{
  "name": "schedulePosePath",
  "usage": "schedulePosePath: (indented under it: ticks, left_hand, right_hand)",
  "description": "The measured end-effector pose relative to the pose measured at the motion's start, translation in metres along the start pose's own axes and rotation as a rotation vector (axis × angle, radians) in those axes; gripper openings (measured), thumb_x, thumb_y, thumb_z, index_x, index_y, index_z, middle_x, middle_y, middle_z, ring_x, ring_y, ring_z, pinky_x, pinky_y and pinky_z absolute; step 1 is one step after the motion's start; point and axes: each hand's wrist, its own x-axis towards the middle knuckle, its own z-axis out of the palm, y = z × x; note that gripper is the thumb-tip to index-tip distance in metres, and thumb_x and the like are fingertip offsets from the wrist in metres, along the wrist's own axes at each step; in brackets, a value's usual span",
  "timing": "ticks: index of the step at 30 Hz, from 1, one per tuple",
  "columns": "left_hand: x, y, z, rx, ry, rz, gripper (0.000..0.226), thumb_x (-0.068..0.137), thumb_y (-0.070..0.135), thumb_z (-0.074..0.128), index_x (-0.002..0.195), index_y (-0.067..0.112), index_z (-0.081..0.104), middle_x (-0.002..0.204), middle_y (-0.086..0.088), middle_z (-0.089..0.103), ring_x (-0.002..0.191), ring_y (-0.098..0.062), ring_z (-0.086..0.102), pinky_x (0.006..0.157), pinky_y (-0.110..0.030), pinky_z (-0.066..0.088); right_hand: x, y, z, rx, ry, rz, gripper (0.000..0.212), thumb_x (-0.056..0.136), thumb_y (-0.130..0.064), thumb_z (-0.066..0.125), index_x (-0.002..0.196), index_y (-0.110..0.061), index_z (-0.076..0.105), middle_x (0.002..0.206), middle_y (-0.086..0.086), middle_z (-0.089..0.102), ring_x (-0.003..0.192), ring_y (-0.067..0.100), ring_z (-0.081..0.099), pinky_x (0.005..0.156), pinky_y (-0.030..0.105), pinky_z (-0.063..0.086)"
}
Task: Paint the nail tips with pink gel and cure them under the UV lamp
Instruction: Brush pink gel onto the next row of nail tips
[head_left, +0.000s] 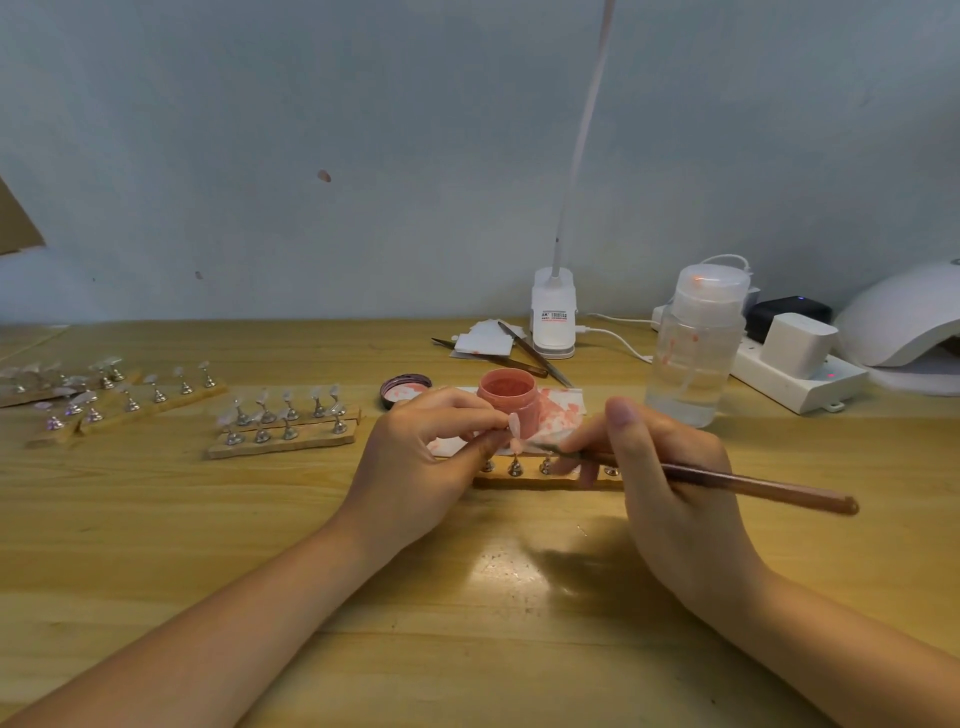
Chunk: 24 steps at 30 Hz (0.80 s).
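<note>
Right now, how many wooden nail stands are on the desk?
At least 4: one under the hands, one left of the jar, and at least two at far left; those overlap and blur, so more may be hidden.

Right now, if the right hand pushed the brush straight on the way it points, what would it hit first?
Probably the nail tip pinched by the left hand; the right hand aims the brush there. Depth is unclear.

Counted: one open gel jar, one brush, two tweezers, maybe four wooden racks.
</note>
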Motion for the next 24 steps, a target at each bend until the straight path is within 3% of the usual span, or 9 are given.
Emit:
schedulePosePath:
  ticks: [3,7,12,16,20,24]
  left_hand:
    - [-0.0002,-0.0008,-0.0002,0.017,-0.006,0.005,0.027,0.072,-0.001,0.072,0.092,0.017,0.07,0.086,0.004,0.069,0.085,-0.005,0.06,0.076,-0.02,0.05]
    - [0.0003,-0.0005,0.0,0.002,0.001,0.001,0.021,0.072,0.007,0.071,0.091,0.017,0.07,0.086,0.004,0.07,0.085,-0.004,0.062,0.077,-0.018,0.049]
    - [0.0002,-0.0006,-0.0004,0.01,0.003,0.008,0.026,0.071,0.002,0.073,0.091,0.018,0.069,0.086,0.003,0.069,0.085,-0.005,0.061,0.077,-0.018,0.049]
    - [-0.0001,-0.0009,-0.0002,-0.003,0.01,0.007,0.022,0.071,0.001,0.072,0.088,0.015,0.071,0.084,0.0,0.07,0.083,-0.007,0.062,0.076,-0.023,0.051]
    - [0.0001,-0.0006,-0.0009,0.002,0.005,0.0,0.023,0.071,-0.002,0.072,0.088,0.013,0.072,0.085,0.0,0.069,0.084,-0.007,0.062,0.077,-0.025,0.051]
    - [0.0,0.001,-0.0004,0.004,-0.002,-0.008,0.02,0.071,-0.003,0.072,0.087,0.009,0.073,0.086,-0.002,0.07,0.085,-0.009,0.063,0.077,-0.023,0.051]
  right_hand:
    - [0.0022,-0.0004,0.0009,-0.067,-0.038,-0.051,0.028,0.092,-0.034,0.04,0.082,-0.023,0.063,0.075,-0.012,0.066,0.07,0.001,0.062,0.06,0.012,0.047]
    - [-0.0014,-0.0007,0.0001,0.045,0.003,0.026,0.042,0.088,-0.053,0.04,0.073,-0.022,0.064,0.068,0.001,0.068,0.06,0.005,0.062,0.055,0.016,0.048]
    - [0.0016,-0.0002,0.0013,-0.029,-0.037,-0.013,0.031,0.09,-0.034,0.038,0.081,-0.021,0.065,0.075,-0.014,0.067,0.068,0.0,0.061,0.06,0.009,0.045]
    - [-0.0013,-0.0004,-0.0002,0.051,0.02,0.046,0.043,0.087,-0.052,0.041,0.072,-0.02,0.065,0.069,0.001,0.068,0.059,0.005,0.061,0.056,0.014,0.047]
    - [0.0016,-0.001,0.001,-0.036,-0.018,-0.026,0.031,0.092,-0.036,0.04,0.081,-0.021,0.064,0.073,-0.009,0.067,0.068,0.003,0.062,0.06,0.013,0.047]
    - [-0.0009,-0.0007,-0.0001,0.058,0.006,0.06,0.042,0.086,-0.049,0.039,0.072,-0.019,0.065,0.069,0.001,0.068,0.061,0.004,0.062,0.057,0.013,0.047]
